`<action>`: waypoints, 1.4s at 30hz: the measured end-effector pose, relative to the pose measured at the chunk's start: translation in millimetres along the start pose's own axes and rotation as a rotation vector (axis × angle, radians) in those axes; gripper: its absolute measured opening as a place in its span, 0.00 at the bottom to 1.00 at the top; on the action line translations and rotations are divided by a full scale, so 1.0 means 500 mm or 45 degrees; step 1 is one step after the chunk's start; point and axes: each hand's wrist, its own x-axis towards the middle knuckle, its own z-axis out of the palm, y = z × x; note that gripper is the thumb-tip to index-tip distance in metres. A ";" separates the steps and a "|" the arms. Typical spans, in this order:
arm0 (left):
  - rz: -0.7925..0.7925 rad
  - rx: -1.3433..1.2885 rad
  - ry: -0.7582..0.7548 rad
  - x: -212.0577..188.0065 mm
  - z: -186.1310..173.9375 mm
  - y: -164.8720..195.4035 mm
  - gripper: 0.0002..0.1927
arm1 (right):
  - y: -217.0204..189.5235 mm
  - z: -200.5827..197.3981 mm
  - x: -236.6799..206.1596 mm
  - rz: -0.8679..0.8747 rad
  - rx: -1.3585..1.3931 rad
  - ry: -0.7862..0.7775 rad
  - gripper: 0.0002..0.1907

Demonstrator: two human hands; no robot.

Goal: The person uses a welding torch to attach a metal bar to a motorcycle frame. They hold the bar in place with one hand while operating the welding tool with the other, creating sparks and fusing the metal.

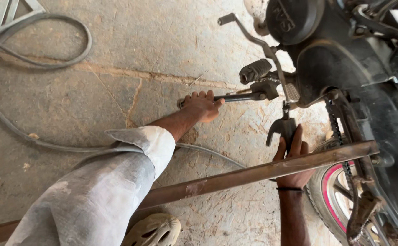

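My left hand (202,106), on an arm in a dusty grey rolled sleeve, is closed around the handle of a long wrench (237,97). The wrench head sits at a fitting beside the rubber footpeg (255,70) of a black motorcycle (344,68). My right hand (293,152), with a black band at the wrist, reaches up from below and grips a dark curved metal bracket (280,128) hanging under the footpeg. A long rusty metal bar (235,177) crosses in front of that wrist.
The kick lever (253,38), drive chain (338,132) and pink-rimmed rear wheel (333,191) lie to the right. A grey hose (35,61) loops over the cracked concrete floor at left. A pale sandal (155,230) shows at the bottom edge.
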 end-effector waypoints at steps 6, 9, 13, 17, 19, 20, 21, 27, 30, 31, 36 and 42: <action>0.010 0.019 -0.006 -0.012 -0.003 0.001 0.36 | -0.013 -0.001 0.005 0.072 -0.026 -0.006 0.29; 0.017 0.036 -0.027 -0.016 -0.003 0.001 0.36 | -0.014 0.004 0.001 0.236 -0.139 -0.178 0.32; 0.018 0.037 -0.032 -0.018 -0.007 0.003 0.36 | -0.016 0.011 -0.003 0.245 -0.067 -0.137 0.32; 0.017 0.067 -0.029 -0.020 -0.006 0.004 0.36 | -0.021 0.007 -0.012 0.371 -0.076 -0.184 0.32; 0.010 0.024 -0.031 -0.018 -0.005 0.002 0.36 | -0.024 0.001 -0.020 0.352 -0.063 -0.124 0.32; -0.002 0.000 -0.039 -0.017 -0.004 0.001 0.36 | -0.025 -0.003 -0.024 0.297 -0.033 -0.083 0.32; 0.001 0.014 -0.028 -0.016 -0.004 0.000 0.37 | -0.026 -0.006 -0.027 0.238 0.003 -0.043 0.32; 0.027 0.035 -0.014 -0.013 -0.003 -0.001 0.37 | -0.021 -0.014 -0.038 0.332 0.028 -0.093 0.32; 0.004 0.008 -0.012 -0.017 -0.001 -0.002 0.36 | -0.017 -0.014 -0.041 0.540 0.158 -0.254 0.35; 0.001 0.021 -0.014 -0.017 -0.003 -0.001 0.36 | -0.017 -0.014 -0.043 0.426 0.066 -0.188 0.34; -0.009 0.038 -0.020 -0.013 -0.006 -0.003 0.36 | -0.021 -0.019 -0.046 0.370 0.032 -0.160 0.33; 0.022 0.024 -0.020 -0.008 -0.007 -0.003 0.36 | -0.012 -0.022 -0.045 0.574 0.129 -0.260 0.35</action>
